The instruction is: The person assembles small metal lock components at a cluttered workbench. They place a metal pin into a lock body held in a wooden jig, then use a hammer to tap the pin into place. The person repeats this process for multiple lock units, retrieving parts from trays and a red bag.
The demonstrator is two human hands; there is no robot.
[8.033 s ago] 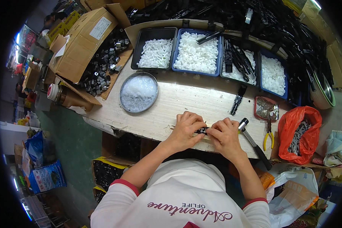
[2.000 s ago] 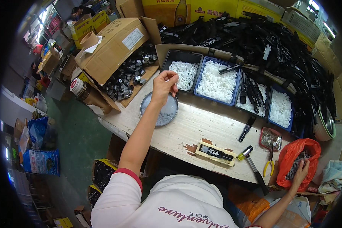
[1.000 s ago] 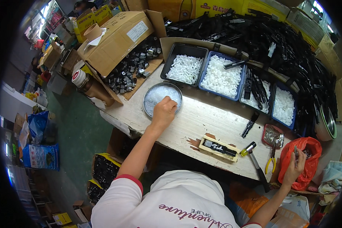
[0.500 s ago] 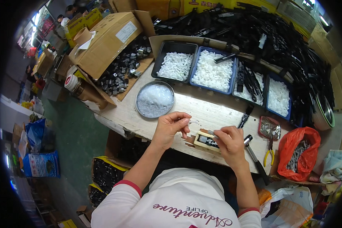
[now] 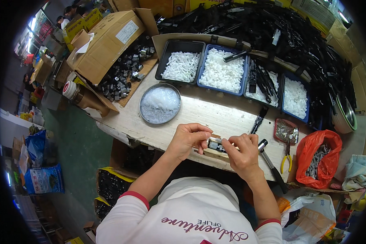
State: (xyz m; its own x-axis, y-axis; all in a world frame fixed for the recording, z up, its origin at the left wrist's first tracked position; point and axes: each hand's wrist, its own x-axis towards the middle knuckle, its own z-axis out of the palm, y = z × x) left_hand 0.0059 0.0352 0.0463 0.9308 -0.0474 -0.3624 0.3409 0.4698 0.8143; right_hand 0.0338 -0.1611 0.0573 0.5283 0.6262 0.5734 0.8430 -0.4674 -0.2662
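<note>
Left of a hammer (image 5: 274, 166), the pinching left hand (image 5: 185, 141) and curled right hand (image 5: 244, 155) flanked a black-and-silver assembly (image 5: 216, 144). I couldn't tell their grip.

The place is a small assembly workshop. A worn worktop (image 5: 209, 114) with a chipped edge carries plastic tubs (image 5: 187, 45) full of small white parts (image 5: 223, 72), and behind them lies a great heap of black parts (image 5: 305, 61). Dark metal pieces (image 5: 122, 79) lie loose beside a cardboard box (image 5: 105, 44); a hammer (image 5: 275, 167) and pliers (image 5: 288, 149) are at the right. Beyond the green floor (image 5: 75, 142), other people (image 5: 64, 22) show among more cartons.
</note>
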